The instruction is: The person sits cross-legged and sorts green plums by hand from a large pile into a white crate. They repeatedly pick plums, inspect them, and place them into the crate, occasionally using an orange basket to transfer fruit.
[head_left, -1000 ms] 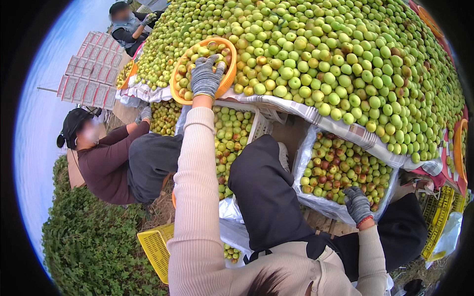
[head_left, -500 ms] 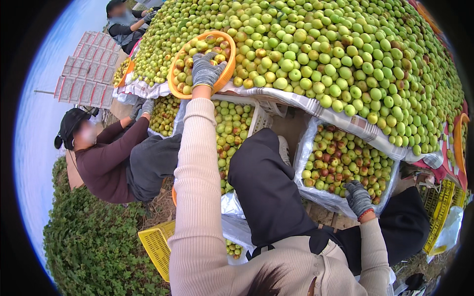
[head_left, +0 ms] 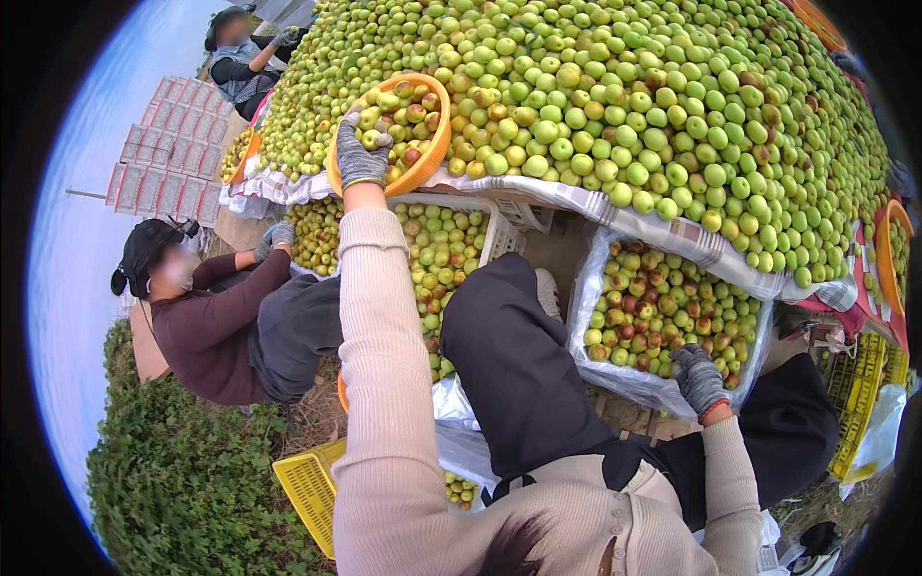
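My left hand (head_left: 364, 156), in a grey knit glove, reaches far forward to the left side of an orange round basket (head_left: 444, 134) at the heap's edge. Its fingers and thumb curl around a green jujube (head_left: 369, 139), among other green and reddish-brown jujubes (head_left: 411, 113) in the basket. Near my right knee, my right hand (head_left: 700, 376), gloved the same way, lies at the near edge of a plastic-lined crate (head_left: 579, 317) of reddish and green jujubes (head_left: 663, 312). Its fingers are bent together, and whatever they hold is hidden.
A large heap of green jujubes (head_left: 615, 106) rests on a checked cloth (head_left: 576, 197) ahead. Between my left arm and knee stands a white crate (head_left: 497, 240) of jujubes. One person (head_left: 216, 326) sits at left, another (head_left: 240, 62) farther off. Yellow crates (head_left: 312, 490) flank me.
My left hand has moved from over the jujubes to the basket's left side, with its fingers curling in. My right hand has barely shifted.
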The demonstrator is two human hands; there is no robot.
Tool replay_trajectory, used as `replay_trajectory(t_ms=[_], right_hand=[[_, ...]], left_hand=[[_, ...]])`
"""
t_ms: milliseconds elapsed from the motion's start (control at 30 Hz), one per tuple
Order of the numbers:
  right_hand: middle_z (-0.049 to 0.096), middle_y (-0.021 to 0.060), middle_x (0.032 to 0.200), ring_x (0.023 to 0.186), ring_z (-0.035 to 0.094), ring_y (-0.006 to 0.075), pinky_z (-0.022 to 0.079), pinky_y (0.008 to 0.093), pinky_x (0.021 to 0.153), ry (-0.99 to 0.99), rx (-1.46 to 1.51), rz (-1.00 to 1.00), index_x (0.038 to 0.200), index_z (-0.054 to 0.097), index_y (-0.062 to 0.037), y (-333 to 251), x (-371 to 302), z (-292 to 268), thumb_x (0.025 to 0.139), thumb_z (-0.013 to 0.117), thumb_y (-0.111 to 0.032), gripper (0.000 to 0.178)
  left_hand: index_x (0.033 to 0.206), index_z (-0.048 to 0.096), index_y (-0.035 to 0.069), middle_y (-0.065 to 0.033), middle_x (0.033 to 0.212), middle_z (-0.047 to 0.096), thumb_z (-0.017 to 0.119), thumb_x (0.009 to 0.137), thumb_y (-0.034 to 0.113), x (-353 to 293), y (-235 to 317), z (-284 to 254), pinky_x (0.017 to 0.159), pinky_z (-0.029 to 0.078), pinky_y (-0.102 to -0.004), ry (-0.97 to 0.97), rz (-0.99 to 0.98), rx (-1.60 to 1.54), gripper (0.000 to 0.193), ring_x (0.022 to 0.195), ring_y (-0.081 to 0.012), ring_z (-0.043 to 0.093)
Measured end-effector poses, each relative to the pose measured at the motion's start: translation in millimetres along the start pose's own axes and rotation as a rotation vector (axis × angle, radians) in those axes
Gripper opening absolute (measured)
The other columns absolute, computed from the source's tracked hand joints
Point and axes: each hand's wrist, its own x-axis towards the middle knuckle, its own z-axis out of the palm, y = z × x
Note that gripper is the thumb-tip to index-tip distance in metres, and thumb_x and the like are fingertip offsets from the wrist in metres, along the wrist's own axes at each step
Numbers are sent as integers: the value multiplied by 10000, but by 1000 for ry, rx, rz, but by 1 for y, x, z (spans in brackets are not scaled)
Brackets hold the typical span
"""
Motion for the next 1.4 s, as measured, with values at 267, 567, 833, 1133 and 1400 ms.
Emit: replay_trajectory(t_ms=[267, 567, 833, 1133, 1400], right_hand=[[564, 157, 1263, 968, 635, 180, 545, 271, 780, 88, 1369, -35, 1418, 397, -47, -91, 26, -60, 905, 617, -137, 566], [578, 87, 1192, 1101, 554, 172, 489, 297, 916, 448, 1265, 27, 1298, 499, -22, -109, 51, -69, 876, 686, -164, 482], [601, 90, 1111, 928, 625, 144, 552, 265, 740, 259, 1479, -2, 1244, 519, -12, -94, 49, -79, 869, 654, -179, 432], [574, 176, 1236, 857, 628, 143, 551, 252, 756, 291, 1773, 26, 1327, 464, -12, -44, 14, -59, 872, 642, -218, 530], [483, 217, 1344, 996, 634, 204, 546, 304, 869, 224, 2132, -77, 1409, 370, 1, -25, -3, -59, 910, 583, -168, 568]], left_hand=[[1072, 648, 76, -74, 966, 623, 648, 858, 160, -168, -75, 89, 568, 508, -243, -1010, -456, 232, 230, 843, -167, 596], [1144, 655, 36, -78, 1043, 680, 636, 890, 208, -263, -168, 127, 734, 511, -224, -1284, -536, 445, 307, 841, -93, 615], [946, 707, 57, -6, 871, 684, 690, 841, 146, -155, -151, 130, 661, 508, -246, -679, -21, 576, 139, 729, -102, 605], [1290, 553, 127, -174, 1245, 606, 663, 785, 399, 27, -115, 103, 989, 446, -432, -158, 387, 1896, 584, 1158, -336, 577], [1358, 482, 49, -207, 1332, 541, 603, 821, 497, 107, -125, 107, 1011, 429, -446, -233, -78, 2454, 710, 1218, -357, 539]])
